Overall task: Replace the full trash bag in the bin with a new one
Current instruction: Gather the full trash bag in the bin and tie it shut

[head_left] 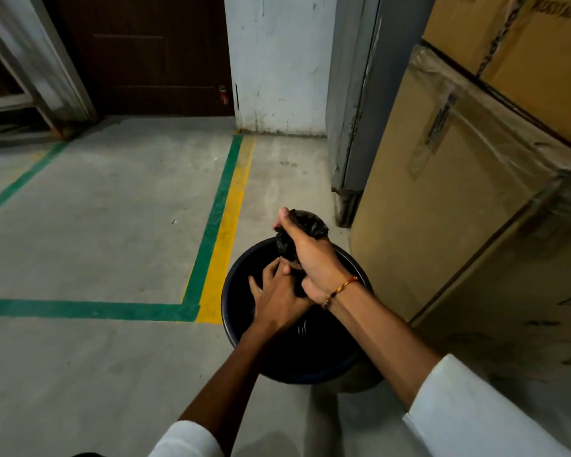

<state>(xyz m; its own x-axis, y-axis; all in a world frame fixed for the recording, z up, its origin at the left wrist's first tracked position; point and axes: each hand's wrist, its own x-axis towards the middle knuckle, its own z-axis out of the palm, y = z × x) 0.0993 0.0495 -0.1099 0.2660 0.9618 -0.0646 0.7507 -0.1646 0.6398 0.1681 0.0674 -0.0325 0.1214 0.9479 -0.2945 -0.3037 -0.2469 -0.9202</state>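
Observation:
A round dark bin (236, 328) stands on the concrete floor beside a stack of cartons. Over its mouth my right hand (310, 255) grips the gathered neck of a black trash bag (307, 221), whose crumpled top sticks out above my fist. My left hand (277, 293) reaches over the bin just below, its fingers spread against the bag under my right hand. The rest of the bag hangs dark inside the bin and is hard to make out.
Large cardboard cartons (459, 199) wrapped in plastic stand close on the right of the bin. A grey door frame (353, 127) and white wall lie behind. Green and yellow floor tape (218, 219) runs left of the bin, with open concrete floor beyond it.

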